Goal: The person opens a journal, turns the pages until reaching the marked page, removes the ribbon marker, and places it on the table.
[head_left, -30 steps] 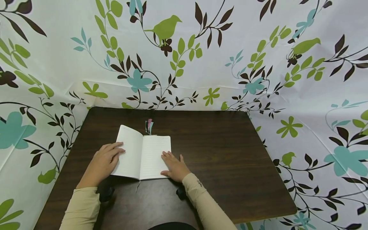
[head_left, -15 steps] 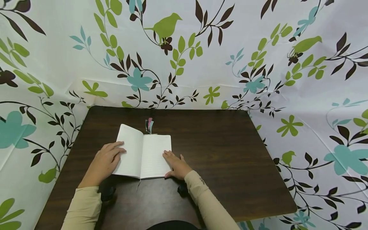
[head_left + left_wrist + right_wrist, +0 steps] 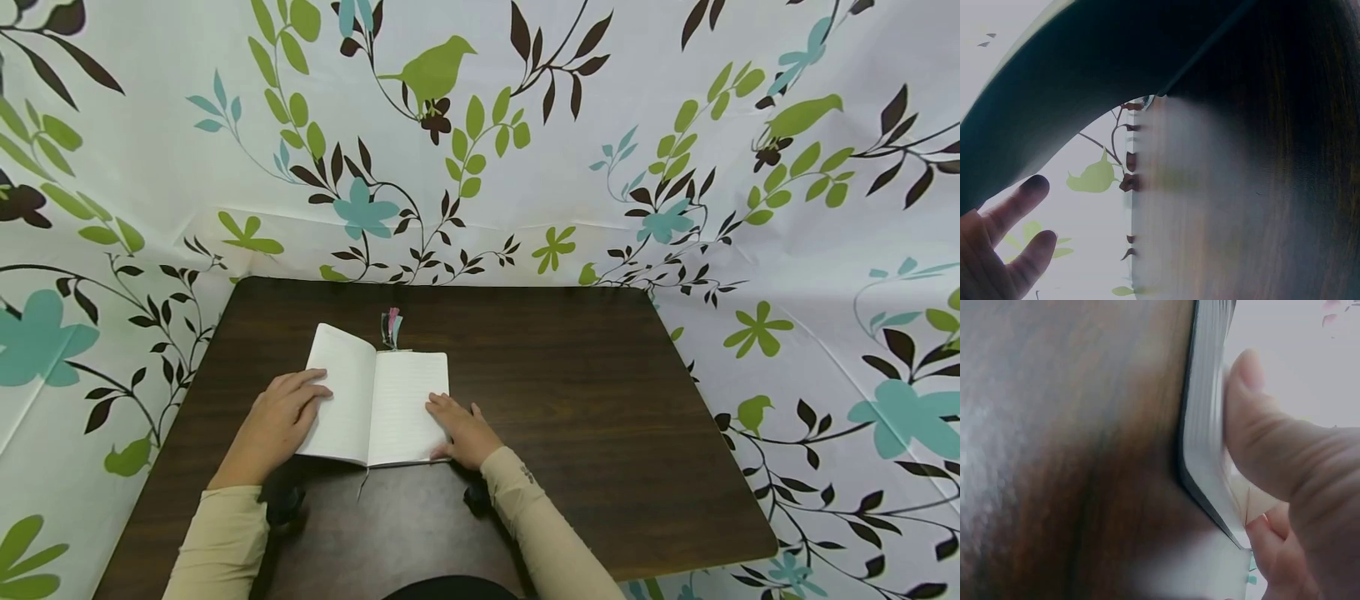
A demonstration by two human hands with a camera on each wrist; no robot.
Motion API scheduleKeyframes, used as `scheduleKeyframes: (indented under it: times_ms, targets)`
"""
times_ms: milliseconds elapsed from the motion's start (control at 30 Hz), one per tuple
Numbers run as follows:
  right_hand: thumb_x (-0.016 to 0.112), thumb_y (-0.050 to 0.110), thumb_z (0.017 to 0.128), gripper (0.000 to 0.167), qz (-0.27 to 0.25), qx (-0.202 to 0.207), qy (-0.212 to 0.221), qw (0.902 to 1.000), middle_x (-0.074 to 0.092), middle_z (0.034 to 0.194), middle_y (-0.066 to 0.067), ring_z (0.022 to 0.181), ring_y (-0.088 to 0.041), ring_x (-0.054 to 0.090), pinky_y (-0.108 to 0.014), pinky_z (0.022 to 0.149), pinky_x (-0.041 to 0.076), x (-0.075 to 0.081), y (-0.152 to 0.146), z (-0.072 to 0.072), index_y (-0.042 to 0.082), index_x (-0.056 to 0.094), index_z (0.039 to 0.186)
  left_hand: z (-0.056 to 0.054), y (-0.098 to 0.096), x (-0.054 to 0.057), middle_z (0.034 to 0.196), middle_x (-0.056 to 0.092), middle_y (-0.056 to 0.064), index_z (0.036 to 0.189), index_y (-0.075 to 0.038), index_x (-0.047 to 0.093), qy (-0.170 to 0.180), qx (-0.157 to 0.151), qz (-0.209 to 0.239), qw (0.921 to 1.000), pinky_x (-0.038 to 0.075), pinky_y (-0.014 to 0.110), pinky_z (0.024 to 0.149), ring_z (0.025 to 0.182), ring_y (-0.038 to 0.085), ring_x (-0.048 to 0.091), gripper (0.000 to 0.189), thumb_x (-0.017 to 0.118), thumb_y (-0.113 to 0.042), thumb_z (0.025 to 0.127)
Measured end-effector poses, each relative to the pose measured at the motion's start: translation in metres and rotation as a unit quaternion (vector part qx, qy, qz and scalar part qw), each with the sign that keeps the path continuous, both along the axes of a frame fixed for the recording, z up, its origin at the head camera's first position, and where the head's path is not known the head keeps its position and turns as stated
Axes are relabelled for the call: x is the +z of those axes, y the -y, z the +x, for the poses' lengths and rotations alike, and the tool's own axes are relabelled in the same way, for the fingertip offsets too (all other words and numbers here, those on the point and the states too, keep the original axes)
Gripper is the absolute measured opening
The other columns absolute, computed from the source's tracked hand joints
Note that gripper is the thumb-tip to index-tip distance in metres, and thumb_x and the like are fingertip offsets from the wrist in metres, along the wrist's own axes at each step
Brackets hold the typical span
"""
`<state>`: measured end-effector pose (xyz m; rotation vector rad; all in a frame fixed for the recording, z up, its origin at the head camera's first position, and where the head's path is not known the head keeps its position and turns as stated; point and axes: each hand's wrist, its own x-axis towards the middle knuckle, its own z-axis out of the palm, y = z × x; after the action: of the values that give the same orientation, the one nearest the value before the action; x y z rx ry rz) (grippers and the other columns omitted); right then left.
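Note:
An open notebook with lined paper lies on the brown table, its left page sloping upward at the outer side. My left hand rests on that page's outer edge with its fingertips on the paper. In the left wrist view, the dark underside of the cover stands above the table, with two fingers beside it; the rest are hidden. My right hand lies on the right page's outer edge, fingers extended. In the right wrist view, its thumb touches the page above the thick page block.
Pink, teal and dark ribbon-like tabs stick out past the notebook's top. A thin bookmark cord hangs from its lower end. The wood-grain table extends to the right. Patterned cloth with birds and leaves surrounds it.

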<state>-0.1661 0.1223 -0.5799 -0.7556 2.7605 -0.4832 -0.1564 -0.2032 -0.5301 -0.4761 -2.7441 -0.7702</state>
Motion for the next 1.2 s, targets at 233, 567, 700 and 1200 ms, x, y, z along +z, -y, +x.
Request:
scheduleKeyframes:
  times_ms: [233,567,700,1200]
  targets:
    - [0.073,0.046,0.088,0.078,0.016,0.008,-0.033,0.9993,0.031,0.165,0.004,0.151,-0.013,0.027,-0.061,0.116,0.027,-0.002,0.001,-0.001,0.021,0.044,0.156,0.001,0.001,0.0,0.136,0.062,0.018,0.106,-0.006,0.076,-0.001,0.002,0.002,1.0,0.039,0.067,0.094,0.126,0.043,0.049,0.018,0.063,-0.001,0.095]
    - [0.077,0.039,0.088,0.064,-0.035,0.015,-0.105,0.9938,0.04,0.16,-0.008,0.148,-0.023,0.036,-0.055,0.109,0.041,-0.011,0.003,-0.001,0.016,0.058,0.144,0.001,0.002,-0.002,0.135,0.062,0.018,0.107,-0.005,0.076,-0.007,0.001,0.004,1.0,0.039,0.067,0.095,0.125,0.042,0.05,0.019,0.062,0.0,0.095]
    - [0.08,0.038,0.086,0.064,-0.053,0.003,-0.129,0.9902,0.028,0.163,-0.017,0.148,-0.031,0.033,-0.052,0.106,0.045,-0.014,0.005,-0.003,0.016,0.058,0.142,0.002,0.002,-0.002,0.135,0.062,0.018,0.107,-0.005,0.076,-0.006,0.001,0.004,1.0,0.039,0.067,0.095,0.126,0.042,0.05,0.019,0.062,0.0,0.095]
    - [0.083,0.021,0.086,0.119,-0.154,-0.01,-0.07,0.9855,0.032,0.159,-0.029,0.143,-0.035,0.041,-0.04,0.116,0.035,-0.008,0.012,-0.003,0.004,-0.008,0.161,0.0,0.0,0.002,0.135,0.062,0.018,0.107,-0.005,0.076,-0.014,-0.007,0.009,0.9998,0.039,0.067,0.096,0.126,0.042,0.05,0.019,0.063,0.001,0.094]
